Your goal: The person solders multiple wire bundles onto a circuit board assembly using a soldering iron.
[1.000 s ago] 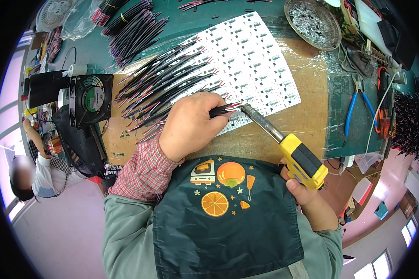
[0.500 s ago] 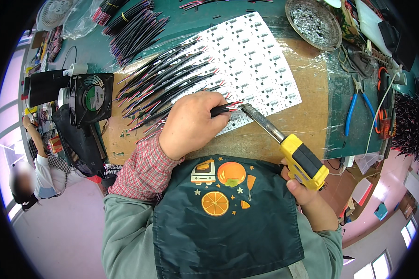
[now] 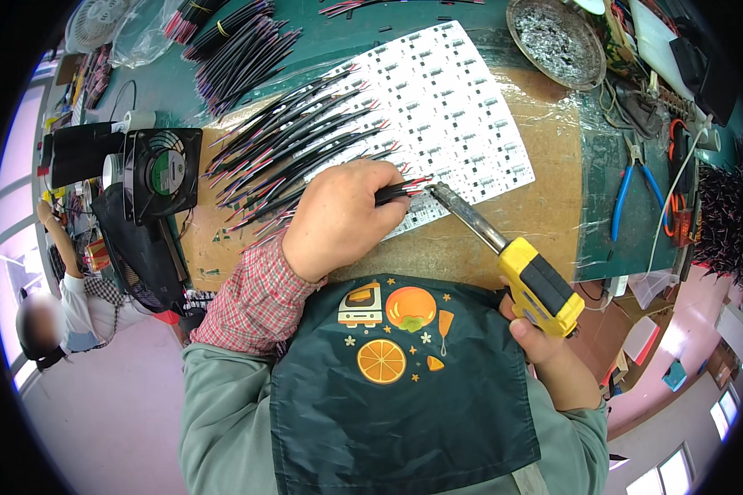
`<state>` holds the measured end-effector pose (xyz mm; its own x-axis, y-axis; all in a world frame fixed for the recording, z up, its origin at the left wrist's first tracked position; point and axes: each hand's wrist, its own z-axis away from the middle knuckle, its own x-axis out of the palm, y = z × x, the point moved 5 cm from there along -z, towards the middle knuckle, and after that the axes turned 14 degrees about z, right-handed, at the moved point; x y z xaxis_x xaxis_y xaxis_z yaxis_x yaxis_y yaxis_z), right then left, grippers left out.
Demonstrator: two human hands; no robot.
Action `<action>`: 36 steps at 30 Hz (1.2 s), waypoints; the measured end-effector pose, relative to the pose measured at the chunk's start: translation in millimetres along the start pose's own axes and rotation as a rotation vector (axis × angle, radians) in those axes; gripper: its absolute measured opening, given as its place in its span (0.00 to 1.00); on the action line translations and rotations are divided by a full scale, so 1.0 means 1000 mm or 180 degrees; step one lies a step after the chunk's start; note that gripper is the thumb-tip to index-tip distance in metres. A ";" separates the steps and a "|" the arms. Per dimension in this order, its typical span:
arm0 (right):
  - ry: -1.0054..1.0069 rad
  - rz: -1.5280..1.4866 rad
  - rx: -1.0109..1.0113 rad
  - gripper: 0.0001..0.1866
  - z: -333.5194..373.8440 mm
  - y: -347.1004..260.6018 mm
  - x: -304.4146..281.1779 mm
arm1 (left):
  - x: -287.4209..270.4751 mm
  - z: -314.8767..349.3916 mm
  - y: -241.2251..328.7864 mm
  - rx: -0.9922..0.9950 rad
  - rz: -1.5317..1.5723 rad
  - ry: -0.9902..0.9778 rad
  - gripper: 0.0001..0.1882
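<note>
My left hand [image 3: 338,216] is closed around a few black-sleeved wires [image 3: 394,193], their red and white bare ends pointing right over the lower edge of a white circuit board sheet [image 3: 470,115]. In my right hand [image 3: 532,334] is a yellow and black soldering iron [image 3: 540,285]. Its tip meets or nearly meets the wire ends at the sheet; whether they touch I cannot tell. Rows of black wires [image 3: 293,140] lie across the sheet's left part, ends over the printed pads. The sheet rests tilted on a brown board [image 3: 545,157].
A small black fan [image 3: 163,175] stands at the left. Bundles of wires [image 3: 243,70] lie at the far left. At the far right sits a round metal pan [image 3: 556,45] with silvery scraps; blue-handled pliers [image 3: 636,186] lie nearer. Another person [image 3: 74,313] is at the left.
Almost nothing differs. The soldering iron and the wires in my left hand have shifted very slightly right.
</note>
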<state>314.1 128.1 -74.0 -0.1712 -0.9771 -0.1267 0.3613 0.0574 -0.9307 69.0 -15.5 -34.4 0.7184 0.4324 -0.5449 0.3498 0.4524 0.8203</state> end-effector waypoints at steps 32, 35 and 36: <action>-0.0057 -0.0151 -0.0207 0.13 0.003 -0.005 -0.002 | 0.000 -0.001 0.002 0.0010 0.0093 -0.0111 0.09; -0.0027 -0.0241 -0.0202 0.13 0.003 -0.005 -0.001 | -0.003 0.000 0.001 -0.0436 0.0723 -0.0168 0.11; -0.0022 -0.0242 -0.0207 0.13 0.002 -0.006 -0.001 | -0.005 -0.001 -0.001 -0.0515 0.0776 -0.0227 0.11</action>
<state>314.3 128.1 -67.4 -0.1894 -0.9805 -0.0526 0.2872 -0.0041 -0.9579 64.8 -17.6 -33.1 0.8120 0.4902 -0.3168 0.0655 0.4628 0.8841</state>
